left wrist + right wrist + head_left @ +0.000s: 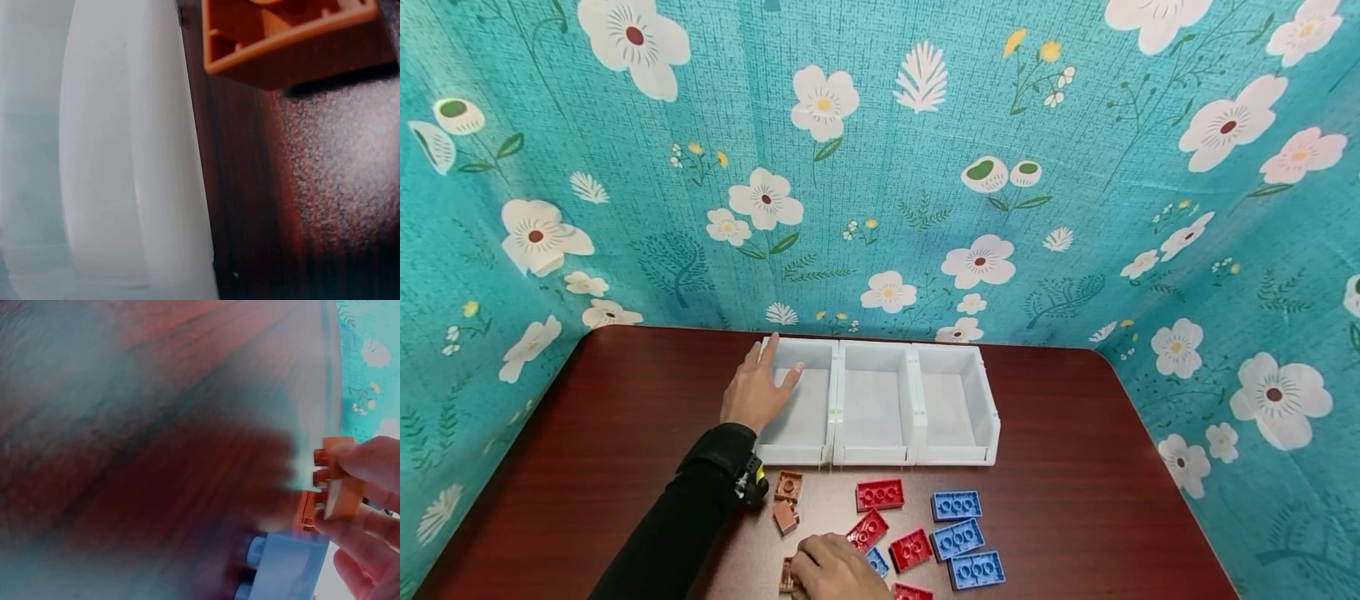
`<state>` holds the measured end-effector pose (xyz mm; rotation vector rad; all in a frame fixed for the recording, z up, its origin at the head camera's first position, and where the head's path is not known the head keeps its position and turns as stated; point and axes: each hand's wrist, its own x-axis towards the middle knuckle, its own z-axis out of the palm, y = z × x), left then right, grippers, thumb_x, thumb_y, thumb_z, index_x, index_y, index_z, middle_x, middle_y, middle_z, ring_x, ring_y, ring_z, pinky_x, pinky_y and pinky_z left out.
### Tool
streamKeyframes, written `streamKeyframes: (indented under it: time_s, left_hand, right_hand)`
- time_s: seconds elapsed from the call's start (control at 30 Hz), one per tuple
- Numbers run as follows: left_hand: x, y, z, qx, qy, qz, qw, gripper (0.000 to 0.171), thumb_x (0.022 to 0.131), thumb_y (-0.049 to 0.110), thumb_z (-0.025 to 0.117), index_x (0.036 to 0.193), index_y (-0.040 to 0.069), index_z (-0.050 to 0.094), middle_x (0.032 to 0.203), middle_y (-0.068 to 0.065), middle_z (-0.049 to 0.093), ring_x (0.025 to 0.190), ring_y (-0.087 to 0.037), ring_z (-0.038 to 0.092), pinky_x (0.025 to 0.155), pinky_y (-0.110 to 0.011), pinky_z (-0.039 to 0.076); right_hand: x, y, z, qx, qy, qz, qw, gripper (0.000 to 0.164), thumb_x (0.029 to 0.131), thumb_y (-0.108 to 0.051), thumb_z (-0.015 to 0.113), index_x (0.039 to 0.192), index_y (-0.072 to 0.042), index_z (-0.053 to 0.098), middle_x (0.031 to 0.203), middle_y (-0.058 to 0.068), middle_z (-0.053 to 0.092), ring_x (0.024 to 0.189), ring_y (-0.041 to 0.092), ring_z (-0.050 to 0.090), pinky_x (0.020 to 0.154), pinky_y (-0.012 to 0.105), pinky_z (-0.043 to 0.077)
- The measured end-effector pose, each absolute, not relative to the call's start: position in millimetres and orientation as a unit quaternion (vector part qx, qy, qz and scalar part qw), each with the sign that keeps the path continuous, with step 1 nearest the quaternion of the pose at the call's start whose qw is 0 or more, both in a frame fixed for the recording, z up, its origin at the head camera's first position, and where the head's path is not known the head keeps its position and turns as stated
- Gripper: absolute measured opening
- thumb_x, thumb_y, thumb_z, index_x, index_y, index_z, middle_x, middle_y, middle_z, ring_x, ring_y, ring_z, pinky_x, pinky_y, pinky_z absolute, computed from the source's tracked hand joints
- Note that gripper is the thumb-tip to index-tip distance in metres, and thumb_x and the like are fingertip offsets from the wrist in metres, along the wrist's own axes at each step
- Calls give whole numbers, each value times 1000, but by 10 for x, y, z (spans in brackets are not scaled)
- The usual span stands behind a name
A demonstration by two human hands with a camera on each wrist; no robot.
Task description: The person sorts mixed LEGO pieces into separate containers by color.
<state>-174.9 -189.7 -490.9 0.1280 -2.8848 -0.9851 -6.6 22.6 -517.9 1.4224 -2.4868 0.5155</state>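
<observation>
My left hand [756,392] lies at the left side of the leftmost white bin [805,417], fingers extended over its edge and thumb over the inside. Down at the front, my right hand [838,571] pinches an orange-brown toy brick [344,481] between thumb and fingers, its studs pointing left in the right wrist view. Another orange brick [788,485] lies hollow side up in front of the left bin, beside a smaller orange brick [786,517]. In the left wrist view, an orange brick [300,56] shows close to the bin's white wall [169,156].
A middle bin [872,408] and a right bin [951,408] adjoin the left one. Several red bricks [880,495] and blue bricks [957,505] lie before them on the dark red table [1075,483]. A floral turquoise cloth [880,208] hangs behind.
</observation>
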Motion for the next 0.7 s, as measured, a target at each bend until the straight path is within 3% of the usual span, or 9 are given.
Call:
streamKeyframes:
  time_s: [0.17,0.37,0.7]
  left_hand:
    - [-1754,-1903,-4910,43,-945,-321,41,77,103,47,54,163,15,19,162,-28,22,141,-53,32,104,-71,35]
    - [-1758,-1905,-4931,40,-946,-320,45,77,103,48,54,163,14,21,162,-28,23,140,-53,34,103,-71,37]
    - [-1746,-1912,-4938,39,-946,-316,51,77,103,48,54,164,17,18,162,-28,23,140,-52,34,103,-70,37]
  right_hand:
    - [-72,272,-5234,489,-847,165,130,34,96,-51,64,86,-19,70,90,-7,64,87,3,61,90,17,49]
    - [-64,289,-5220,471,-857,179,110,40,95,-55,64,90,-16,70,92,-5,65,89,5,62,89,19,51]
    - [-99,133,-5012,434,-890,124,67,16,99,-38,64,102,-22,68,104,-5,61,95,7,58,91,25,50]
